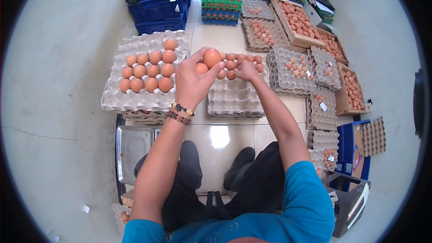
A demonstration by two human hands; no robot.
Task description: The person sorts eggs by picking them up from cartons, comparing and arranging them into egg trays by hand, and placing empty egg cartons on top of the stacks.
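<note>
My left hand (194, 78) is closed, holding a brown egg (212, 57) up between thumb and fingers above the trays. A second egg (201, 68) shows within the curve of that hand; whether it is held or lies behind is unclear. My right hand (247, 70) reaches down with curled fingers among brown eggs (231, 65) at the back of a stack of grey pulp egg trays (234, 101). What its fingertips grip is hidden. To the left, another pulp tray (135, 50) on a stack carries several rows of larger-looking eggs (153, 70).
Blue crates (157, 9) stand at the back left, near stacked green and blue egg trays (222, 4). Along the right are more pulp trays (290, 74) and wooden boxes (297, 21) of eggs. A metal tray (133, 150) lies by my left leg, a dark plastic stool (348, 204) at right.
</note>
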